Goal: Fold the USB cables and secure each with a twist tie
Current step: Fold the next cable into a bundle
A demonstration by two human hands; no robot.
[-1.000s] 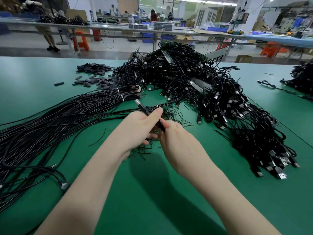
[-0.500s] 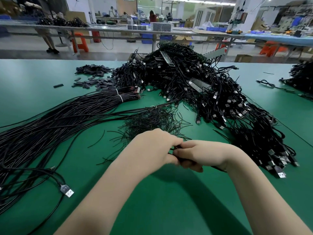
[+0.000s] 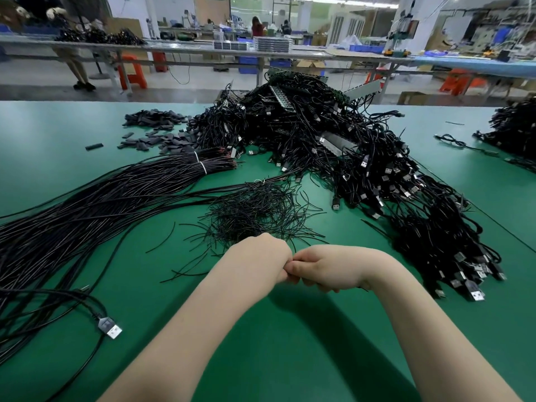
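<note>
Both hands met knuckle to knuckle over green table [image 3: 290,343], just below loose heap of twist ties [image 3: 255,210]. Left hand [image 3: 258,261] and right hand [image 3: 333,268] had fingers curled tight, tips touching — whatever they pinched was hidden, could not tell. Thin black strand showed beside right wrist. Long straight USB cables [image 3: 87,204] fanned out at left, one plug [image 3: 110,327] lying near. Bundled cable pile [image 3: 362,169] spread ahead and to right.
</note>
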